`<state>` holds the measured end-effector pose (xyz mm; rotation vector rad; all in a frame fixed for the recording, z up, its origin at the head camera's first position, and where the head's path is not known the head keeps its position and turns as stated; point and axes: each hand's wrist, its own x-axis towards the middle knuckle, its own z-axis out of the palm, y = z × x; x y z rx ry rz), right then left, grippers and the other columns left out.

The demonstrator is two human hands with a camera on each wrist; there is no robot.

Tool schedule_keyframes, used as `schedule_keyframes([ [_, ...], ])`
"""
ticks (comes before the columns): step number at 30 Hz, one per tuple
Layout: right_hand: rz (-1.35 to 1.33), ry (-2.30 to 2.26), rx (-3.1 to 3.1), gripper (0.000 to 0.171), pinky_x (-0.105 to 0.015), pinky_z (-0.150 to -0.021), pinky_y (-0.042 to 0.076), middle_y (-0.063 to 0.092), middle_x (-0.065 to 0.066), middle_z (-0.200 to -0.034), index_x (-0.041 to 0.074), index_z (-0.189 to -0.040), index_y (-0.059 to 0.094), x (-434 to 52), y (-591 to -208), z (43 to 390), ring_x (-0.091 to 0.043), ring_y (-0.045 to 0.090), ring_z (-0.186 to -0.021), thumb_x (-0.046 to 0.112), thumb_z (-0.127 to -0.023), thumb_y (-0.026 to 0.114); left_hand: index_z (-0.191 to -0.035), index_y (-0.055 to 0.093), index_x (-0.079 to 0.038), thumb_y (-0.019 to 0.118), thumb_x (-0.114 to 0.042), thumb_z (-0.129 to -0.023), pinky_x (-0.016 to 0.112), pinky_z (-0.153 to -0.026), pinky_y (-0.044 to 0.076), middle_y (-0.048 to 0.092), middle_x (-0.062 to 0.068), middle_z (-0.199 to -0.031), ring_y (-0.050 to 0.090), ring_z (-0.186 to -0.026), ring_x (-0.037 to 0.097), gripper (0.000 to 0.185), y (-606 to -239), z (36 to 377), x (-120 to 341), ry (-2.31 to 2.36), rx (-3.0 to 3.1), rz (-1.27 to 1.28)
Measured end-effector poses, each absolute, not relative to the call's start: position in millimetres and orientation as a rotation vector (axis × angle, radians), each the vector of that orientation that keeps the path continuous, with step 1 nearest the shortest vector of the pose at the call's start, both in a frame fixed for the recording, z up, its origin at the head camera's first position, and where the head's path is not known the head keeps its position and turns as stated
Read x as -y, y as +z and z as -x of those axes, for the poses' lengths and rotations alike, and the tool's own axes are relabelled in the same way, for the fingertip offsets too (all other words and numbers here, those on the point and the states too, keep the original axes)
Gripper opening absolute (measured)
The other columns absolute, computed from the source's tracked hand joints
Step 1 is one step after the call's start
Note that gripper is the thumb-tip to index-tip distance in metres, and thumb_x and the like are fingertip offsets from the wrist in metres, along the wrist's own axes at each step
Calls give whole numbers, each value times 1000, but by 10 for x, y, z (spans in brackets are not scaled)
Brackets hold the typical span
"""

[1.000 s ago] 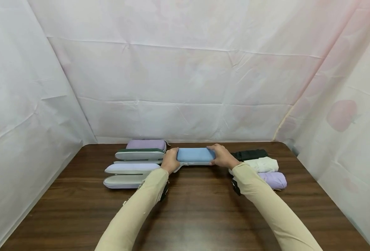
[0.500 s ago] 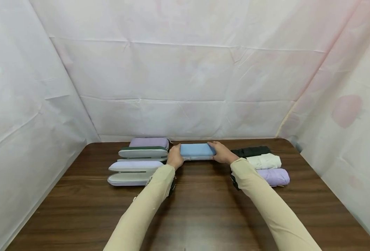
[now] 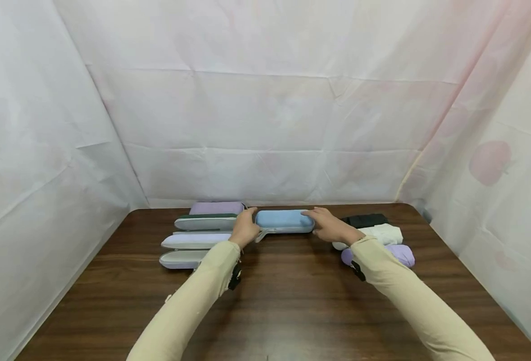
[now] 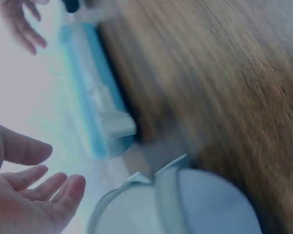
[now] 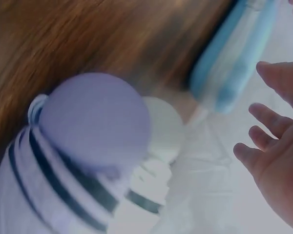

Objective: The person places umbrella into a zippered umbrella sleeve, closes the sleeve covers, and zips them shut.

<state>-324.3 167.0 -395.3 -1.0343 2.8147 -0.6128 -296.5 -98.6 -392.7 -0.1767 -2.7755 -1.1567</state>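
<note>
Both hands at the ends of the blue case, left hand and right hand fingers loose, not gripping. Case could slide into the rolled bundles right of it.

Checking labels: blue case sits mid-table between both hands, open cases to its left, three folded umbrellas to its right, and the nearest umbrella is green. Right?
One thing is wrong: the nearest umbrella is purple, not green, as the head view shows. The rest holds: the blue case sits between the left hand and right hand, open cases to its left.

Dark wooden table under even light, creased white sheeting behind and beside.
</note>
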Motion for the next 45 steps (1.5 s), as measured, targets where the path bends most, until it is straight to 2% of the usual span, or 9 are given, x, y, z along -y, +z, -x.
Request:
schedule_keyframes([
  [3,1100,-636,-2799,57,-60,-104,22,36,-24,-144,-2,-143,37,-1762,-3854,3143,-45,16,-137,-5,-90,57,-138,44,5,47,8,-84,43,-88,42,47,23,-136,48,-119,35,54,-3813,2887,1083,-1181,2794,201],
  [7,1131,-618,-2812,54,-59,-104,24,38,-22,-143,-3,-141,39,-1899,-3742,3033,-43,17,-137,-4,-91,56,-139,44,3,53,-4,-90,47,-101,36,49,20,-136,44,-126,35,50,-3707,2837,1318,-1071,2866,235],
  [15,1121,-457,-2860,53,-58,-101,30,41,-22,-141,1,-138,45,-2278,-3682,2757,-45,21,-136,-5,-88,60,-138,46,1,57,-28,-97,55,-101,33,45,21,-139,39,-129,40,52,-3632,2800,2164,-774,3060,593],
  [20,1140,-325,-2918,53,-59,-98,33,44,-25,-136,-2,-134,49,-2542,-3767,2646,-48,29,-131,0,-85,67,-138,45,2,60,-26,-95,58,-101,31,42,23,-140,33,-131,44,53,-3683,2799,2603,-769,3106,776],
  [29,1242,-256,-3018,49,-55,-88,42,53,-24,-123,-3,-125,56,-2981,-3993,2620,-43,48,-113,11,-81,75,-122,57,11,65,-14,-91,51,-91,43,56,21,-119,52,-112,39,41,-3756,2852,2758,-798,3034,1026],
  [32,1238,-298,-3027,51,-49,-81,45,53,-21,-116,-2,-123,57,-3051,-4045,2609,-36,52,-104,11,-79,77,-120,59,10,68,-14,-89,50,-92,43,57,19,-116,53,-110,37,41,-3745,2861,2753,-810,3055,1008],
  [37,1270,-320,-3088,54,-39,-71,43,52,-4,-98,3,-114,61,-3128,-4146,2615,-19,50,-87,20,-70,85,-117,59,7,74,-13,-83,50,-94,41,59,17,-115,53,-111,35,42,-3717,2855,2745,-890,3128,916],
  [40,1303,-287,-3104,58,-41,-72,44,53,-2,-96,4,-112,60,-3166,-4206,2639,-19,51,-87,21,-64,88,-115,58,4,77,-13,-81,49,-95,40,59,15,-115,52,-112,34,43,-3728,2852,2732,-958,3183,856],
  [45,1332,-256,-3114,65,-44,-76,46,55,-4,-100,4,-111,59,-3199,-4261,2664,-24,53,-92,11,-54,91,-119,55,4,78,-14,-79,49,-98,37,56,18,-120,49,-117,35,49,-3748,2879,2700,-949,3252,837],
])
